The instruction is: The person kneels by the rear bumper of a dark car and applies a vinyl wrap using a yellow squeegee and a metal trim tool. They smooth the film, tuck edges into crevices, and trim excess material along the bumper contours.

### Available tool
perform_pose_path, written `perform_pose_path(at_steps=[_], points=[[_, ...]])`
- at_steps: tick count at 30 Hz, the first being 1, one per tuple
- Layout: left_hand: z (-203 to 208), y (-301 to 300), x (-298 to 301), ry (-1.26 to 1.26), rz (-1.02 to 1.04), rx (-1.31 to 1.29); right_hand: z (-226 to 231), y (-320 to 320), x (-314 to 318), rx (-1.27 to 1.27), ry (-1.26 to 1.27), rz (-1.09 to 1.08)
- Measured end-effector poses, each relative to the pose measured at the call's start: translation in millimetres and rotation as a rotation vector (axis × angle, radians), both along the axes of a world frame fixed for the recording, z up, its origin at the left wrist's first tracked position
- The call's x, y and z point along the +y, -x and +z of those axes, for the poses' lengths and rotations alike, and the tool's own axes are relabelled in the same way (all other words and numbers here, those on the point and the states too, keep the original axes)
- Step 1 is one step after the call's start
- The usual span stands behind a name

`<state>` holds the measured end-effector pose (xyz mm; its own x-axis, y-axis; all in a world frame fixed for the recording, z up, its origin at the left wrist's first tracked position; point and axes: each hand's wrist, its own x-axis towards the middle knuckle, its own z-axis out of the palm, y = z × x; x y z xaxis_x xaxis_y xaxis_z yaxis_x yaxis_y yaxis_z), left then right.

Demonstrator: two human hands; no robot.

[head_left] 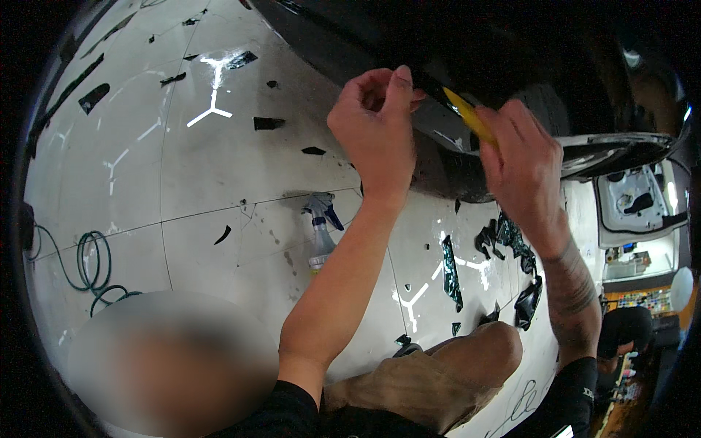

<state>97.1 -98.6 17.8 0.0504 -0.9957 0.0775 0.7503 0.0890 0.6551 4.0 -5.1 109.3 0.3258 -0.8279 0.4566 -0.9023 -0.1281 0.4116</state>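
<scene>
A glossy black car body panel (358, 44) fills the top of the view. My left hand (376, 120) is raised at its lower edge, thumb and fingers pinched together. What they pinch, if anything, I cannot make out against the dark panel. Just to the right, my right hand (522, 150) is closed round a slim, pointed yellow tool (467, 115). Its tip points up and left, toward my left hand, close against the panel. Whether the tip touches the panel is hard to tell. Below my left wrist, partly covered by the forearm, a clear spray bottle (320, 232) stands on the floor.
Black film scraps (269, 123) lie scattered over the pale tiled floor (204, 255), with crumpled pieces (507, 237) below my right hand. A green hose (86, 266) coils at the left. My bent knee (496, 350) is below. A detached car door (635, 201) stands at the right.
</scene>
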Motion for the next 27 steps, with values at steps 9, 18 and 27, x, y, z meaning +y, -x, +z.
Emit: perform_pose_path(at_steps=[9, 18, 27], points=[[6, -15, -23, 0.064, -0.046, -0.036, -2, -21, -25, 0.046, 0.004, -0.029], [8, -23, -31, -0.034, 0.034, -0.111, -5, -43, -36, 0.064, -0.001, -0.112], [15, -23, -50, -0.023, 0.042, -0.144, 6, -61, -45, 0.045, 0.037, -0.045]])
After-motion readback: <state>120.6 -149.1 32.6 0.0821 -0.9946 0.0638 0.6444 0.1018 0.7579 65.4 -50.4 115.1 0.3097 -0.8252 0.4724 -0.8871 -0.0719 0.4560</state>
